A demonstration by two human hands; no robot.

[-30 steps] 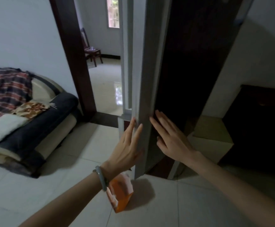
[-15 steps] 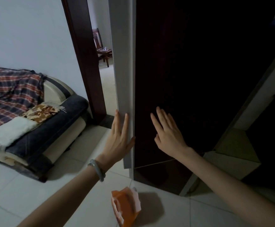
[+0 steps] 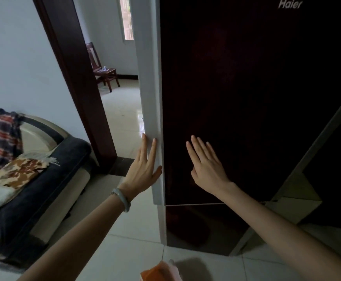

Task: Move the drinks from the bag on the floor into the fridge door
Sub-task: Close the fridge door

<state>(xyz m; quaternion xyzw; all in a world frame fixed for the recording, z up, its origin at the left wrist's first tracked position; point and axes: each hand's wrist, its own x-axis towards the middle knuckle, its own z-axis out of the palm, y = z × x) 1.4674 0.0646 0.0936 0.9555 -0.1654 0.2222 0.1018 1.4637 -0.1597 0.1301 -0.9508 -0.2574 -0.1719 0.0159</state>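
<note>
The dark fridge door (image 3: 246,98) fills the middle and right of the view, with a pale grey side edge (image 3: 151,88). My left hand (image 3: 143,169) lies flat on that grey edge, fingers spread, a bracelet on the wrist. My right hand (image 3: 206,167) is pressed flat on the dark door front, fingers apart. Neither hand holds anything. An orange bag (image 3: 161,271) stands on the floor at the bottom edge, only its top showing. No drinks are visible.
A sofa (image 3: 43,189) with a plaid blanket and cushions lies to the left. A dark door frame (image 3: 74,78) opens onto another room with a wooden chair (image 3: 104,72). A dark cabinet (image 3: 332,169) stands right of the fridge. Pale tiled floor (image 3: 115,250) lies below.
The fridge door has swung from half open to flush with the fridge body under both flat hands. The view has tilted up, so the orange bag has slid to the bottom edge.
</note>
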